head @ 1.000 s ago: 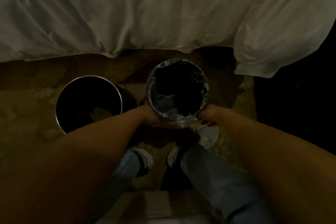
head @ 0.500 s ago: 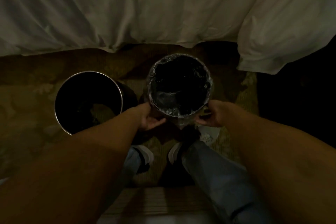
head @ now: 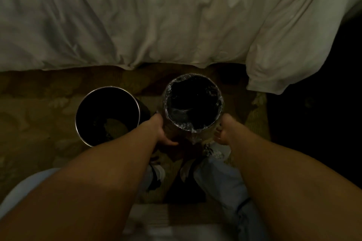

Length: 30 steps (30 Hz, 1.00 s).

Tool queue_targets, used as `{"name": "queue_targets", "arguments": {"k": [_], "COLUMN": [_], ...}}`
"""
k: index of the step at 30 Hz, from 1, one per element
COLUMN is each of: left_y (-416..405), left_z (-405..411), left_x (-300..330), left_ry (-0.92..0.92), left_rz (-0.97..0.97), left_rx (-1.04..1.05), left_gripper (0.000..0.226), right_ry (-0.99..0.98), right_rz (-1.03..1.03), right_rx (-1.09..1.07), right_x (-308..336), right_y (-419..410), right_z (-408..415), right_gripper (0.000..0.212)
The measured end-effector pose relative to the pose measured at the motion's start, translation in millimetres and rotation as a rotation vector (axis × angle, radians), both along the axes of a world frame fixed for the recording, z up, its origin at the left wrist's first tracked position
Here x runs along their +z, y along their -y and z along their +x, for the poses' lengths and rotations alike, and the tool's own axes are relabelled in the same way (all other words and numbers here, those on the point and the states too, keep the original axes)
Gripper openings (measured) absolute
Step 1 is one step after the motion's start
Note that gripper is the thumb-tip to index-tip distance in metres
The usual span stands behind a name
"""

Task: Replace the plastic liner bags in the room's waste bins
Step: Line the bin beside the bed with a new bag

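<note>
Gripping lined bin (head: 210,133) between both hands, fingers (head: 172,142) wrapped round its sides

White rumpled bedding (head: 156,15), olive-brown carpet (head: 39,103) with paler leaf pattern, dark bin (head: 107,115) with silvery rim, clear shiny liner (head: 193,130), pale blue jeans (head: 221,184).

Both my hands are on the lined bin (head: 195,123) at frame centre: left hand (head: 162,133) cupping its left side, right hand (head: 223,131) pinching the clear liner (head: 193,130) at its lower right. Bare metal-rimmed bin (head: 107,116) sits just left. White bedding (head: 156,15) fills the top.
</note>
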<state>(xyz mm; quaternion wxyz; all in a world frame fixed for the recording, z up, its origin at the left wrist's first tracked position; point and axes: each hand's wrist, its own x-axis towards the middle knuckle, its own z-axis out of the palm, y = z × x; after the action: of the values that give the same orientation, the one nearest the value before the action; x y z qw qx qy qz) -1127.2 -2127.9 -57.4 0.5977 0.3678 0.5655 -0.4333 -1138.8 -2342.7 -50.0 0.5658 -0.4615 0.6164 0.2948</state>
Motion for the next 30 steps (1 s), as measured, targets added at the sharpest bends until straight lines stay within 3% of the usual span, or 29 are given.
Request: {"name": "queue_targets", "arguments": {"k": [4,9,17,25,30], "left_y": [-13,-47,-131,-215,-260], "left_z": [12,26,39,33,21], "left_x": [48,91,134,79,18], "left_ry": [0.166,0.342,0.581,0.540,0.425], "left_rz": [0.186,0.229,0.375,0.582,0.685], "left_rx": [-0.241,-0.335,-0.611,-0.930,-1.403], "left_gripper": [0.023,0.021,0.012,0.015,0.031], "right_ry": [0.104,0.210,0.267,0.218,0.157], "right_rz": [-0.051,0.126,0.163,0.131,0.078], "right_rx": [0.204,0.377,0.607,0.765,0.904], "right_x": [29,83,107,69,19], "right_y": [-11,-57,-145,-194,-210], "right_z": [-2,2,13,23,26], "right_gripper": [0.017,0.018,0.017,0.018,0.021]}}
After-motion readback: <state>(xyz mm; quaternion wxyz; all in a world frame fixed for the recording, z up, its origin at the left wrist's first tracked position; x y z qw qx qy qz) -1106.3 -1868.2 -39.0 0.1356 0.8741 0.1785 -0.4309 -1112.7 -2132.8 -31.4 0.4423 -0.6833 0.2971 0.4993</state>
